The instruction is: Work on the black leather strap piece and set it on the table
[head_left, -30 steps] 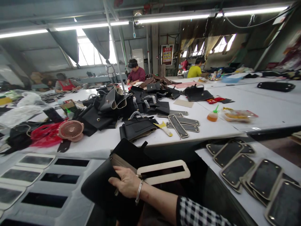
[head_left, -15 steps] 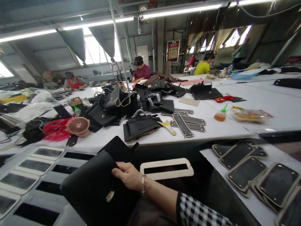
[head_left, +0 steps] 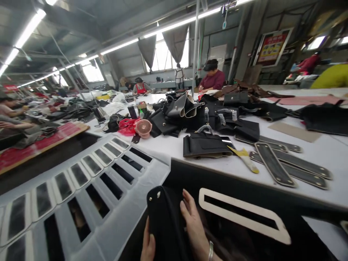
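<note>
A black leather handbag stands on edge low in the middle of the head view, its narrow end turned toward the left. Two small metal studs show near the top of that end. My left hand grips its left side; only part of the fingers shows at the bottom. Against the right side lies my right hand, fingers stretched upward and thumb side on the leather, steadying the bag from there. The lower part of the bag is out of the frame.
Pale framed panels lie in rows at the left. A white frame with a slot is right of my hands. On the white table are another black bag, a yellow-handled tool, dark straps and a pink fan. Co-workers sit beyond.
My view has swung left. The bag has turned from lying broadside to standing on edge. My left hand has come into view at its left, and my right hand has shifted to its right side.
</note>
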`<state>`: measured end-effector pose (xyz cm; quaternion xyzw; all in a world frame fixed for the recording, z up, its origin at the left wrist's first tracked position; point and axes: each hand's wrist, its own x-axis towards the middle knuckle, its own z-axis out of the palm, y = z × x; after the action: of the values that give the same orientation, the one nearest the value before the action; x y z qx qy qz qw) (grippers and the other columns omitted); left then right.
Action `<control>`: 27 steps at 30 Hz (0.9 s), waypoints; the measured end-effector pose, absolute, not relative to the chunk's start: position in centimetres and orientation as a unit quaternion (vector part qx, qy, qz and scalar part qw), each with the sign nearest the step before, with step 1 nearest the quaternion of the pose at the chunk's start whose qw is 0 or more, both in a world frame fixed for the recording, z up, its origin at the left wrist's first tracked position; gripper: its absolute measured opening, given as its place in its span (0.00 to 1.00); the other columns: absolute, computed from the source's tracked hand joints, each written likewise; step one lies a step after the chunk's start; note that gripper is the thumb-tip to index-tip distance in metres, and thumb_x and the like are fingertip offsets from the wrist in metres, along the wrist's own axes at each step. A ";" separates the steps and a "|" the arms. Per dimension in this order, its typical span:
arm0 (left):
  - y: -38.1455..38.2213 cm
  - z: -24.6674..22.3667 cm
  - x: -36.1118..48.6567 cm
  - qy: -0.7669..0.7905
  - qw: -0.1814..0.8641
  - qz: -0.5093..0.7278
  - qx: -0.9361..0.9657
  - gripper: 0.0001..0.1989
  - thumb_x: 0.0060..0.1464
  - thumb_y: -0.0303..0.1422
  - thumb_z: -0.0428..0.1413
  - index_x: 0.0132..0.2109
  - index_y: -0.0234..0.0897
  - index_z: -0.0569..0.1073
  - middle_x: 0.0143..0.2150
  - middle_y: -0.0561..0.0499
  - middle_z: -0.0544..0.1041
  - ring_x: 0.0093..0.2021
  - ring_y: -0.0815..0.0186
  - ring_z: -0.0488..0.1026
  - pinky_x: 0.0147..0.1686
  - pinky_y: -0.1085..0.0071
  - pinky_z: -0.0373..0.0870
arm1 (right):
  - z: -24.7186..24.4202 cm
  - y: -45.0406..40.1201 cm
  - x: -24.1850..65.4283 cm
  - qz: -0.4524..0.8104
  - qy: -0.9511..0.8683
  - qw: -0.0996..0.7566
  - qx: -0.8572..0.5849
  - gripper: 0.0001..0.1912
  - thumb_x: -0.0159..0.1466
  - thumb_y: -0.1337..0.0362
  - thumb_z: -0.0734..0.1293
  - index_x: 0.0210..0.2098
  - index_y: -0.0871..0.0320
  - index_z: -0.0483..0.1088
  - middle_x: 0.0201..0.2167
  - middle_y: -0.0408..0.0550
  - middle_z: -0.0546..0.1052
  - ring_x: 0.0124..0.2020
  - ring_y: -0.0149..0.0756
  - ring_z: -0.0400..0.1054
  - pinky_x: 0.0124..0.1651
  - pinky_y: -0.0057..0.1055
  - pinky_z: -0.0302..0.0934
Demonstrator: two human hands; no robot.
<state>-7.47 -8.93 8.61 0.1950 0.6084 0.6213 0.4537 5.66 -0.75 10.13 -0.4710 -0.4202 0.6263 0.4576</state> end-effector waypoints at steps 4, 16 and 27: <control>-8.2 9.2 -5.8 0.610 0.398 0.651 0.216 0.28 0.49 0.48 0.58 0.57 0.47 0.72 0.62 0.56 0.69 0.68 0.55 0.53 0.66 0.62 0.49 | 11.8 -1.8 7.8 0.458 -0.570 0.486 -0.478 0.23 0.67 0.48 0.56 0.56 0.49 0.69 0.61 0.47 0.65 0.67 0.48 0.47 0.68 0.54 0.37; -8.0 11.4 -4.6 0.657 0.188 0.613 0.396 0.20 0.59 0.45 0.53 0.55 0.44 0.74 0.56 0.50 0.72 0.56 0.60 0.68 0.57 0.70 0.63 | 13.8 -4.0 7.5 0.376 -0.577 0.550 -0.473 0.23 0.63 0.53 0.66 0.54 0.57 0.72 0.50 0.49 0.77 0.51 0.45 0.72 0.54 0.31 0.66; -6.2 13.2 -1.9 0.623 0.209 0.673 0.340 0.18 0.49 0.49 0.61 0.43 0.45 0.81 0.45 0.51 0.73 0.46 0.63 0.71 0.46 0.75 0.70 | 13.7 -2.3 9.5 0.435 -0.614 0.431 -0.498 0.24 0.67 0.50 0.59 0.50 0.60 0.73 0.42 0.55 0.80 0.39 0.44 0.77 0.37 0.26 0.71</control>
<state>-1.89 -6.23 13.15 0.3397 0.6229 0.6729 0.2095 9.48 -2.33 13.66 -0.4982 -0.6140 0.4349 0.4310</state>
